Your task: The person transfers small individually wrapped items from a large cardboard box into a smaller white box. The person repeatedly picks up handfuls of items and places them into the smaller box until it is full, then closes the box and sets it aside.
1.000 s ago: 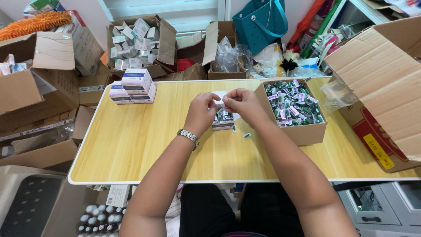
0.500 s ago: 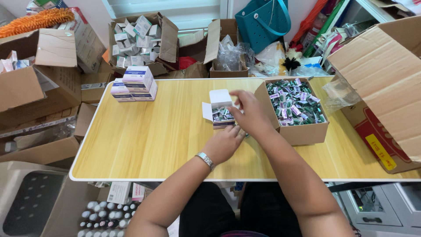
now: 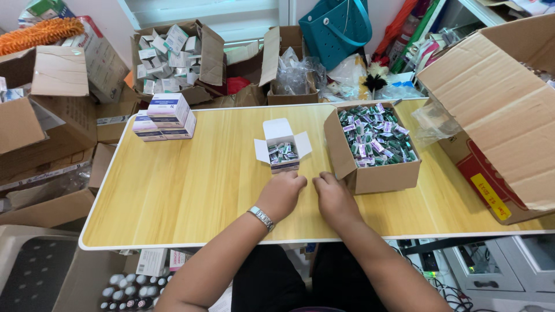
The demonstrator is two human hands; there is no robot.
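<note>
Both of your hands have come back from the small white box since half a second ago: then your right hand was up at its side, and now it rests on the table nearer to you.

From the head camera, your left hand lies on the wooden table, fingers curled under, gripping nothing that shows; a metal watch sits on that wrist. Your right hand lies just beside it, palm down, fingers loosely bent, and it too holds nothing. The two hands nearly touch at the knuckles.

You have the small white box just beyond your fingertips, apart from both hands, upright with its flaps open and small green-topped vials packed inside. To its right stands an open cardboard carton full of the same kind of vials, close to your right hand. At the far left of the table sits a stack of closed white-and-blue boxes. Beyond the table's far edge, another open carton holds loose white boxes, and a teal bag stands behind.
</note>
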